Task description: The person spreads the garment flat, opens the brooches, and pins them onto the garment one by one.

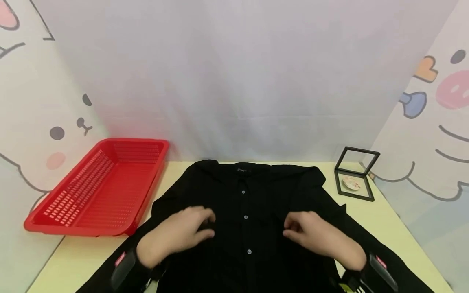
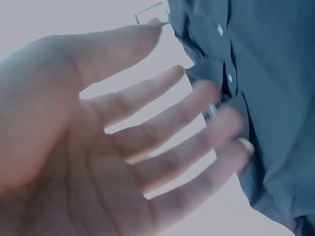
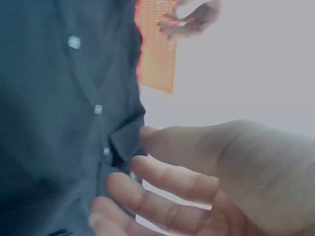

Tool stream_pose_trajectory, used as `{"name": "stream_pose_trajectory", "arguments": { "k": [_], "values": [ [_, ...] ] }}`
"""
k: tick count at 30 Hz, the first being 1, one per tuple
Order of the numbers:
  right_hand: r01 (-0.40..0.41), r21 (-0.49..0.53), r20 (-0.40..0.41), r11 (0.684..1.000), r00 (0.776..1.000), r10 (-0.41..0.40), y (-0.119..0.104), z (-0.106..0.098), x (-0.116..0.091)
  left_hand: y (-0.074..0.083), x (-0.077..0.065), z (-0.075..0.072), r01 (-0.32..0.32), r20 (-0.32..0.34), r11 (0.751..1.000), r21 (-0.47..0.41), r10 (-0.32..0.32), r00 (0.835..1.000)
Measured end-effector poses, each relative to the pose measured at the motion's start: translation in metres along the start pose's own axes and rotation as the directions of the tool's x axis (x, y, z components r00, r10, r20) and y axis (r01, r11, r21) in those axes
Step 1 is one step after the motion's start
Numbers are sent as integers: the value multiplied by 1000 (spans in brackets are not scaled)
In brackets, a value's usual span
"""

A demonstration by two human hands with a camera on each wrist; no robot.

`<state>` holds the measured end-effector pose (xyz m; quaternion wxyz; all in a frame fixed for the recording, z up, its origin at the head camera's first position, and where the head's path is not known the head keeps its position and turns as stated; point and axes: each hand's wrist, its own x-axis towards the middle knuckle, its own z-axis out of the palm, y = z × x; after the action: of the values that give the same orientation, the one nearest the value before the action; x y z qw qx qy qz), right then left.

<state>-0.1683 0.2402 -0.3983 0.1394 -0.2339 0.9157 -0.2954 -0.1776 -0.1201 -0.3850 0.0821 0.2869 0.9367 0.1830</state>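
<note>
A black button-up shirt (image 1: 253, 203) lies face up on the table, its collar toward the back wall and its sleeves spread to both sides. Over its left half hovers my left hand (image 1: 179, 232), fingers loosely bent and nothing in them. My right hand (image 1: 322, 236) is above the shirt's right half, likewise holding nothing. The left wrist view shows the left hand (image 2: 133, 132) with spread fingers beside the dark shirt (image 2: 275, 98). In the right wrist view the right hand's fingers (image 3: 167, 196) are slightly bent near the buttoned front; contact with the cloth cannot be told.
A red plastic basket (image 1: 106, 187) stands at the left of the pale yellow table (image 1: 399, 236). At the back right is a black hinged frame (image 1: 355, 175), opened up, with a small round patterned item (image 1: 351, 183) in its lower half. Cloth-covered walls enclose the table's back and sides.
</note>
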Motion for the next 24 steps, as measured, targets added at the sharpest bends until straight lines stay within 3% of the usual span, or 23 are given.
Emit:
{"name": "stream_pose_trajectory", "arguments": {
  "k": [5, 10, 14, 19, 24],
  "values": [
    [25, 30, -59, 999, 998, -23, -2, -19, 35, -10, 46, -17, 42, -87, 989, 141, -30, 996],
    [0, 13, -125, 1000, 992, 2, 5, -28, 77, -27, 85, -28, 42, -116, 983, 181, -21, 993],
    [-93, -7, -171, 996, 981, 90, 19, -32, 110, -46, 113, -29, 75, -112, 988, 137, -59, 992],
    [-240, 7, -165, 971, 957, 238, 40, -24, 141, -70, 139, -15, 173, -74, 983, 68, -168, 983],
    [-330, -12, -136, 944, 936, 326, 51, -16, 158, -84, 157, 0, 288, -42, 958, 1, -288, 957]
  ]
}}
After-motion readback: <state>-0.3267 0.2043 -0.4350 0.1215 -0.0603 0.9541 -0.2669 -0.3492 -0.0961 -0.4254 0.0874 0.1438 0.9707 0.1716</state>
